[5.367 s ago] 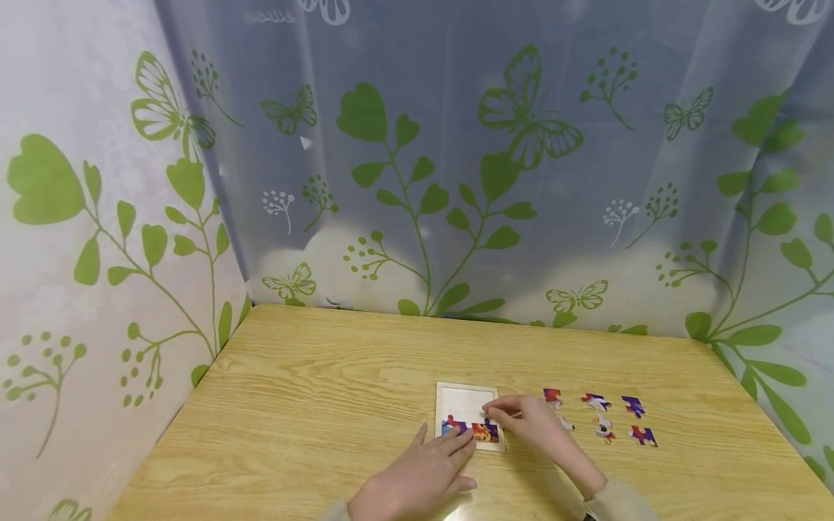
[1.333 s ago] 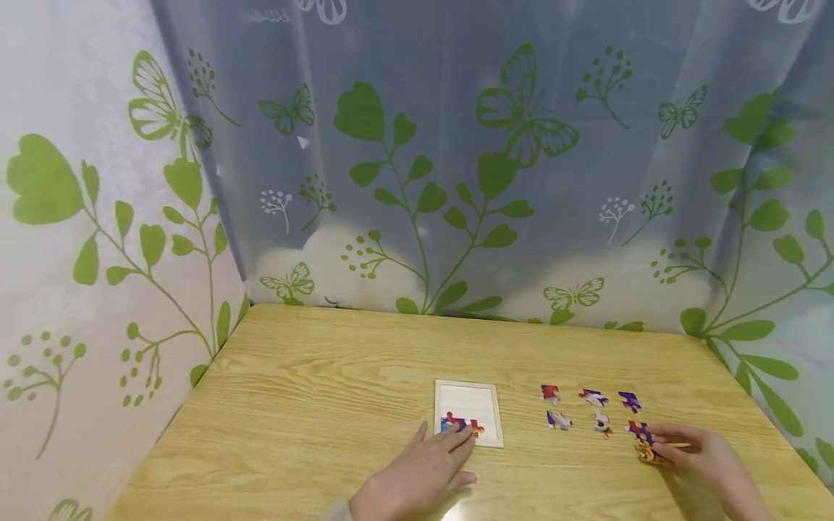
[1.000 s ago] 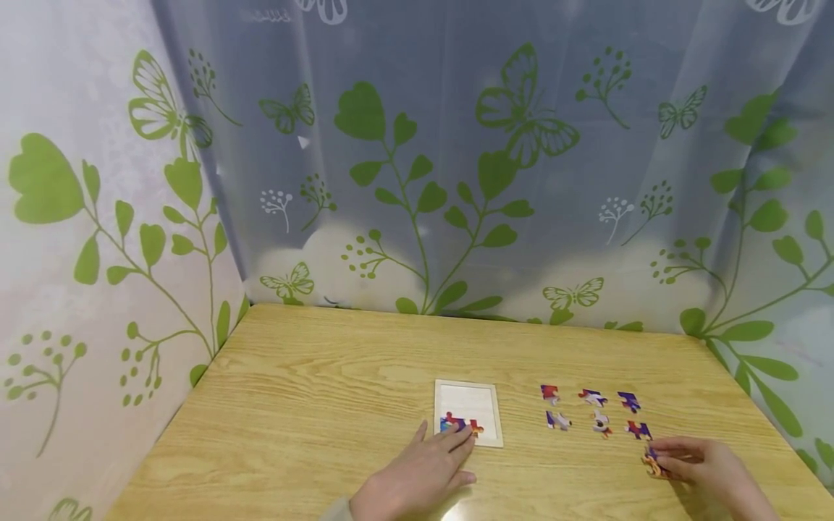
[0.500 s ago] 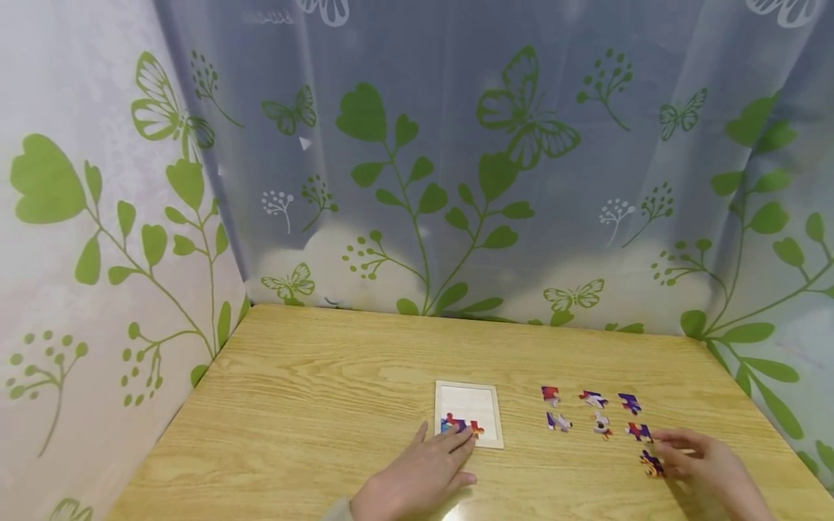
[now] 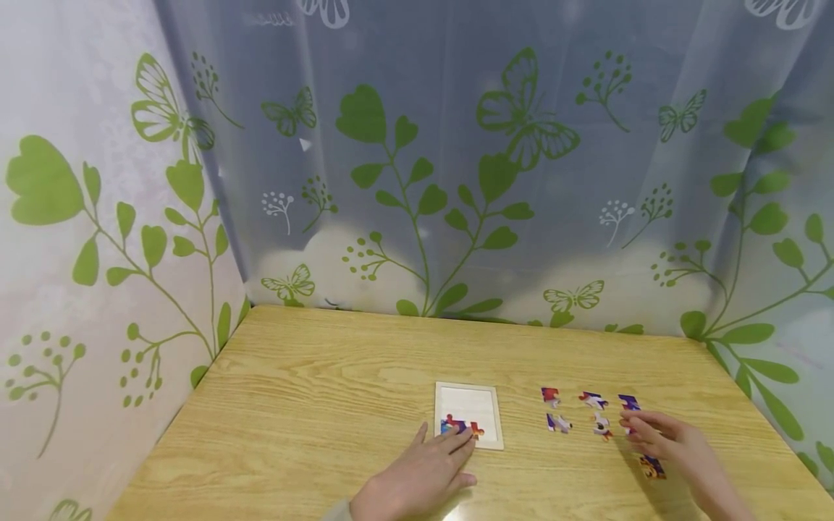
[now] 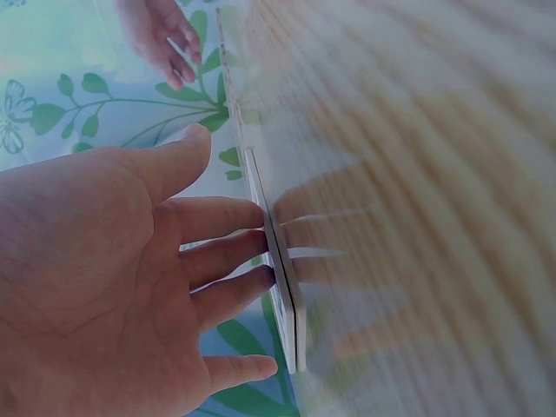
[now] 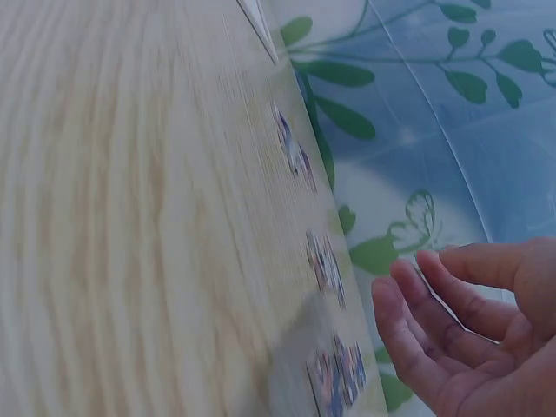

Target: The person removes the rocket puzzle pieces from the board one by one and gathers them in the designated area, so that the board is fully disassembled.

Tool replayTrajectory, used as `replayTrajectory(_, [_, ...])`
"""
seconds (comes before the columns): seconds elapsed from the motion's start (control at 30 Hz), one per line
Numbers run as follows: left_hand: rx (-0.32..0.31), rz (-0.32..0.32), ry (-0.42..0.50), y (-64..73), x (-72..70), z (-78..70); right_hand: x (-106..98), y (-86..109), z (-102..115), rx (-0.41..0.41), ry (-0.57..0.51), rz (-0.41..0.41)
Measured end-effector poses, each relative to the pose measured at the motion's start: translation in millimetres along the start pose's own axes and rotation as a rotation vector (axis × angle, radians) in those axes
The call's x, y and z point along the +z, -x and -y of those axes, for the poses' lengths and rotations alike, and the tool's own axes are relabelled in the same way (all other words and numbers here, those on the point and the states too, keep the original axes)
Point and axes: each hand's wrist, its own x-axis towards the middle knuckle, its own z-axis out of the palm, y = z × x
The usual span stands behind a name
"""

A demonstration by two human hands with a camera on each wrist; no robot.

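My left hand (image 5: 417,470) lies with its fingers straight over the lower part of a small white puzzle tray (image 5: 469,399). Its fingertips touch the colourful jigsaw pieces there and partly cover them; a red and blue piece (image 5: 449,421) and a red-orange piece (image 5: 478,428) show past the fingers. In the left wrist view the fingertips (image 6: 256,274) meet the tray edge. My right hand (image 5: 677,445) hovers over the table at the right, fingers loosely bent and holding nothing. It partly hides a red-purple piece (image 5: 629,428). An orange and purple piece (image 5: 653,467) lies just below that hand.
Loose jigsaw pieces lie in rows right of the tray: a red one (image 5: 550,395), a white-red one (image 5: 593,399), a purple one (image 5: 628,401), a purple-white one (image 5: 558,422) and a white one (image 5: 601,425). A patterned curtain (image 5: 417,275) stands behind the wooden table (image 5: 313,405).
The right hand took the orange-purple piece from the tray, set it down at the lower right, let go, and has since risen up and left. The left hand stays on the tray.
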Motion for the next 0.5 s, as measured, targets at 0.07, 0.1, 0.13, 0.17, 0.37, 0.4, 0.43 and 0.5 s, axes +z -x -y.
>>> replayTrajectory(0.07, [-0.001,0.004,-0.001,0.0,-0.1,0.0,6,-1.6,4,-0.019,-0.002,0.010])
replayTrajectory(0.1, [-0.001,0.004,-0.002,0.0,-0.2,-0.1,9,-2.4,6,-0.017,-0.003,0.020])
replayTrajectory(0.13, [-0.001,0.004,-0.003,0.1,-0.4,-0.1,12,-3.4,8,-0.013,-0.007,0.024])
replayTrajectory(0.17, [0.000,0.003,-0.004,0.3,-0.5,-0.1,15,-4.3,11,-0.014,-0.006,0.030])
replayTrajectory(0.37, [0.005,-0.006,0.006,0.9,-0.4,0.5,28,-7.6,24,-0.022,0.004,0.042])
replayTrajectory(0.4, [0.006,-0.011,0.010,1.0,-0.1,0.6,30,-8.0,26,-0.029,0.000,0.043])
replayTrajectory(0.43, [0.009,-0.019,0.010,1.0,0.1,0.8,32,-8.6,28,-0.042,-0.001,0.046])
replayTrajectory(0.5, [0.016,-0.036,0.009,1.5,0.7,1.2,36,-9.5,34,-0.072,0.002,0.053])
